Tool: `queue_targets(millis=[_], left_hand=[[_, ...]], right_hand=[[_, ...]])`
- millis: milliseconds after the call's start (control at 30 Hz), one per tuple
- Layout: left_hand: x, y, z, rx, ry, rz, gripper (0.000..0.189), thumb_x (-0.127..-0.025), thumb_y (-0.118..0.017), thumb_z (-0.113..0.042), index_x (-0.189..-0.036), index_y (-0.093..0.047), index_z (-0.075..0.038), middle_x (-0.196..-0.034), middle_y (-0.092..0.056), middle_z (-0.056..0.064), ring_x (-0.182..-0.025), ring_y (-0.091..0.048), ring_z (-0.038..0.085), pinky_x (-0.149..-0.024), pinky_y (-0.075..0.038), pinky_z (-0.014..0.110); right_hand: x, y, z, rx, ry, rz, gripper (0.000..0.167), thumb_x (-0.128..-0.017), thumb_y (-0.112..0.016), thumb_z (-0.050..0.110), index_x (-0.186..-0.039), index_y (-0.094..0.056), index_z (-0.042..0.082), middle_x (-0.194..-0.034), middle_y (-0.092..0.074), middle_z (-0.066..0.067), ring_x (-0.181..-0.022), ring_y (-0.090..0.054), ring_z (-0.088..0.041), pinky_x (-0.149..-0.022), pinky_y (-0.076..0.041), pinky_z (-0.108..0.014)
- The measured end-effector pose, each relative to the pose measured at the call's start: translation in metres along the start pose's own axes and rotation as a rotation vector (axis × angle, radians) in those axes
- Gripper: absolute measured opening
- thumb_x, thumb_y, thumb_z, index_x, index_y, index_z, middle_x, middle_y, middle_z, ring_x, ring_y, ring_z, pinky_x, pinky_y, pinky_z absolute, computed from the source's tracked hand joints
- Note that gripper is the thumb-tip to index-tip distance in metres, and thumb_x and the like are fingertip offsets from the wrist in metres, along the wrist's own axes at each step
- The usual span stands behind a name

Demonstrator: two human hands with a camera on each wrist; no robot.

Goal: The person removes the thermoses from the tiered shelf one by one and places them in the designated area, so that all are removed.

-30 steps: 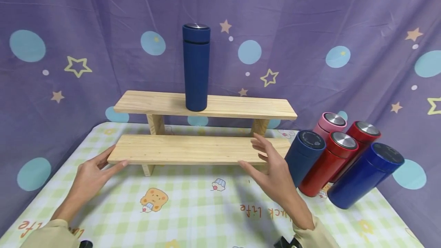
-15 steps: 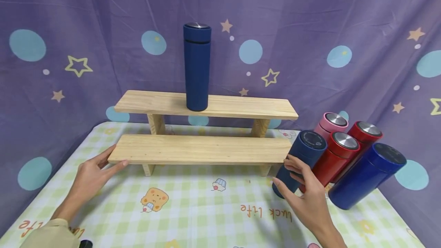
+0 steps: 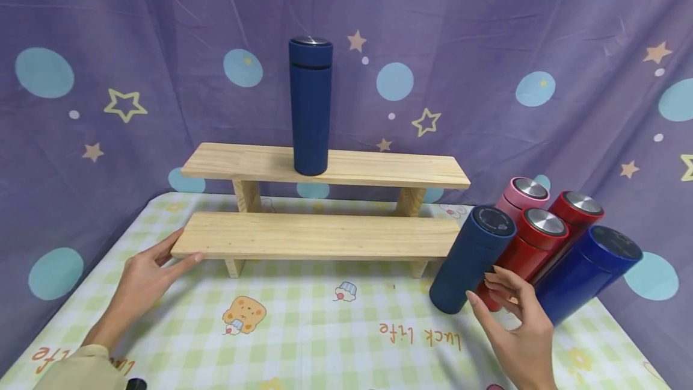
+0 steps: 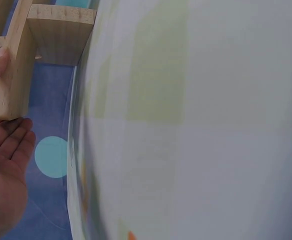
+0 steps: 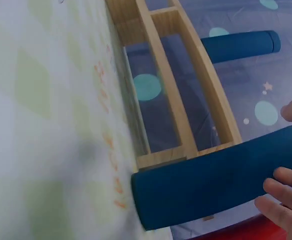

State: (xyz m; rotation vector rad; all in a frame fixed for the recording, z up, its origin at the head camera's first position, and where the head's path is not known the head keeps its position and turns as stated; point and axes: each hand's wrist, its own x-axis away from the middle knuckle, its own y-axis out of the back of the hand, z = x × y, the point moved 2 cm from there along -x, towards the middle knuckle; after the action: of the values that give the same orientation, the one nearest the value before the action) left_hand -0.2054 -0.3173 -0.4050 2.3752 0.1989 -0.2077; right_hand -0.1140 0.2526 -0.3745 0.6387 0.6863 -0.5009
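A two-tier wooden shelf (image 3: 319, 236) stands on the table. My left hand (image 3: 143, 287) grips its lower board's left end, thumb at the front edge and fingers at the end face, as the left wrist view also shows. My right hand (image 3: 520, 330) holds nothing; its fingers are loosely bent, in front of the standing bottles. Nearest to it are a dark blue vacuum flask (image 3: 471, 260) at the shelf's right end and a red flask (image 3: 527, 248), partly hidden behind the fingers. In the right wrist view the dark blue flask (image 5: 206, 182) lies across the scene beside my fingertips (image 5: 281, 187).
A tall navy flask (image 3: 311, 110) stands on the upper board (image 3: 390, 164). To the right stand a pink flask (image 3: 511, 200), another red flask (image 3: 576, 212) and a glossy blue flask (image 3: 590, 272). A checked cloth (image 3: 303, 336) covers the table; a purple curtain (image 3: 189, 29) hangs behind.
My right hand has moved right and toward me, from the lower board's right end past the dark blue flask. The left hand stays at the left end; the bottles stand as before.
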Motion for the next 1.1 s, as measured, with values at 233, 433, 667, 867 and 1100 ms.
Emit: queue_targets(millis=[233,433,667,867,1100], left_hand=[[0.0,-0.001,0.001,-0.001,-0.005,-0.004,0.082,-0.098,-0.073,-0.044,-0.162,-0.035,-0.008,-0.151,-0.035,0.041,-0.125,-0.049,0.061,-0.067,-0.044,0.011],[0.0,-0.001,-0.001,-0.01,-0.006,0.004,0.083,-0.099,-0.072,-0.044,-0.162,-0.034,-0.008,-0.152,-0.033,0.042,-0.125,-0.049,0.062,-0.082,-0.057,0.05],[0.0,0.0,-0.001,-0.008,-0.002,0.016,0.082,-0.099,-0.071,-0.044,-0.162,-0.033,-0.008,-0.153,-0.032,0.042,-0.126,-0.048,0.062,-0.087,-0.051,0.06],[0.001,0.0,-0.001,-0.002,-0.014,0.005,0.081,-0.099,-0.072,-0.043,-0.162,-0.034,-0.008,-0.152,-0.033,0.042,-0.126,-0.048,0.063,-0.088,-0.051,0.059],[0.001,0.0,0.0,0.003,-0.014,0.001,0.082,-0.098,-0.073,-0.043,-0.162,-0.034,-0.009,-0.152,-0.034,0.041,-0.126,-0.048,0.062,-0.089,-0.05,0.06]], right_hand=[[0.003,-0.008,-0.013,0.022,-0.133,-0.02,0.071,-0.073,-0.092,-0.005,-0.135,-0.06,-0.003,-0.115,-0.07,-0.011,-0.097,-0.064,0.001,-0.082,-0.047,-0.007],[0.002,-0.018,-0.02,0.073,-0.202,0.038,0.078,-0.077,-0.094,0.009,-0.143,-0.055,0.001,-0.123,-0.068,-0.017,-0.105,-0.068,-0.021,-0.084,-0.041,-0.003],[-0.003,-0.027,-0.025,0.114,-0.259,0.092,0.082,-0.08,-0.093,0.016,-0.146,-0.049,-0.005,-0.123,-0.066,-0.026,-0.106,-0.069,-0.041,-0.081,-0.035,0.001],[-0.006,-0.033,-0.029,0.102,-0.284,0.109,0.08,-0.081,-0.092,0.016,-0.145,-0.049,-0.005,-0.121,-0.067,-0.028,-0.101,-0.071,-0.044,-0.076,-0.036,0.002],[-0.007,-0.036,-0.032,0.06,-0.291,0.108,0.076,-0.082,-0.091,0.014,-0.143,-0.049,-0.004,-0.12,-0.067,-0.027,-0.098,-0.072,-0.043,-0.074,-0.041,-0.001]])
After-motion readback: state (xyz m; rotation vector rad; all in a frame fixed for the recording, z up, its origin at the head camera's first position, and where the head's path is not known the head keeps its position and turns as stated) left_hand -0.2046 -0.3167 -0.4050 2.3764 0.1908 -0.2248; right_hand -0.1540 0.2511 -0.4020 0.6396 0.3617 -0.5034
